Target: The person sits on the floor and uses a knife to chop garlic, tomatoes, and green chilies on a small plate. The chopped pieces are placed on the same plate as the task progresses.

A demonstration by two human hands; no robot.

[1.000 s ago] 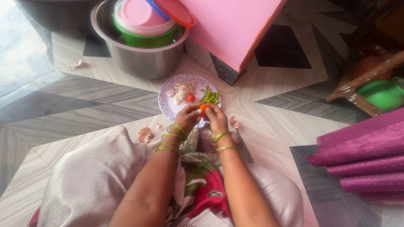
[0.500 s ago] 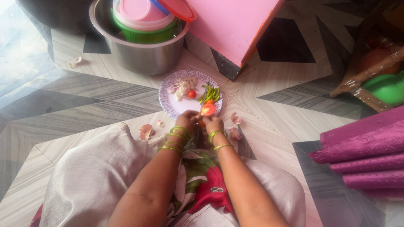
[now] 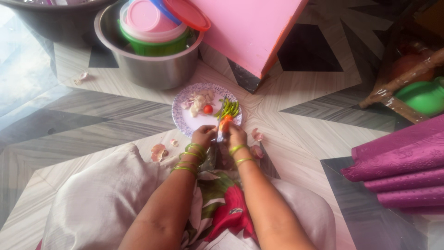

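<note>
Left hand: the left hand (image 3: 204,137) is closed in a loose fist at the near edge of the plate, fingers curled towards the tomato; it seems to grip the tomato from the left side, but how firm the grip is I cannot tell.
Right hand: the right hand (image 3: 237,135) is also curled, pressing against the tomato from the right — both hands meet around it.
Tomato in hand: the orange-red tomato (image 3: 225,123) sits between the two hands, just above the fingertips, over the near rim of the plate. It is round, so no clear long axis shows.
Blade: an upright blade (image 3: 213,155) stands between the wrists, its edge rising towards the tomato; the lower part is hidden by the forearms.
Key relation: the tomato lies straight ahead of both hands, at equal reach, directly above the line of the blade — neither hand is nearer.
Plate: a white patterned plate (image 3: 185,119) on the floor, holding a small red tomato (image 3: 208,109), green chillies (image 3: 228,108) lying with long axis away from the person, and pale peeled pieces (image 3: 198,103).
Around: onion skins (image 3: 158,151) on the floor (image 3: 92,120), a steel pot (image 3: 152,69) with plastic containers beyond the plate.
</note>
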